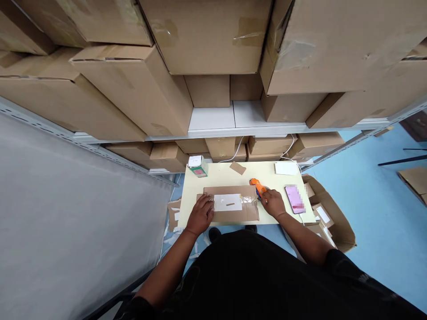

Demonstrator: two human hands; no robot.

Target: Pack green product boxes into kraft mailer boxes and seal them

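Observation:
On the table lies a flat cardboard box point(233, 216) with a white label point(222, 202) on top and clear tape across its right part. My left hand point(201, 214) rests on the box's left end, its fingers stretched over the cardboard and not closed round anything. At the box's right end, my right hand point(273, 203) grips an orange tape dispenser point(258, 186). The dispenser's front touches or nearly touches the box edge; my fingers hide part of its handle. A small brown strip point(230, 204) lies on the label.
A small green-and-white box point(198, 166), a cardboard scrap point(238, 168), a white flat item point(286, 168) and a phone point(294, 199) are on the table point(190, 195). A large open carton point(342, 226) holding packages stands at right. Shelves point(213, 132) stacked with cartons rise ahead.

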